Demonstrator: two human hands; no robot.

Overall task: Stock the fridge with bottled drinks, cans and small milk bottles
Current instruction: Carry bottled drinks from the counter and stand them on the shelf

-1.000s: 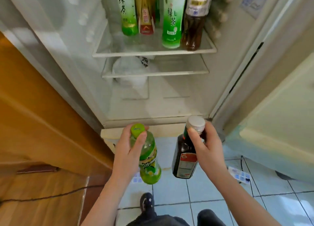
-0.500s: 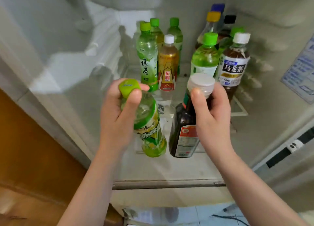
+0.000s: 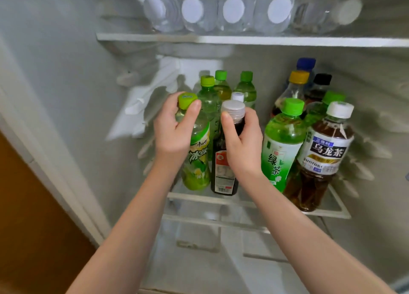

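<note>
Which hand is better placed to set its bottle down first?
Left hand, probably: its green-capped bottle is at the shelf's freer left end; the right hand's dark bottle is beside the green tea bottle.

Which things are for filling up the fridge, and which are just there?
For the job:
- left hand, gripping the green iced-tea bottle
- right hand, gripping the dark bottle
- middle shelf
- green tea bottle and oolong tea bottle already on it

Just there:
- brown wooden panel at the left
- lower shelf underneath

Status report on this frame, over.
Left hand grips green-capped bottle. Right hand grips dark bottle. Both at shelf front; stocked bottles crowd behind and right.
</note>
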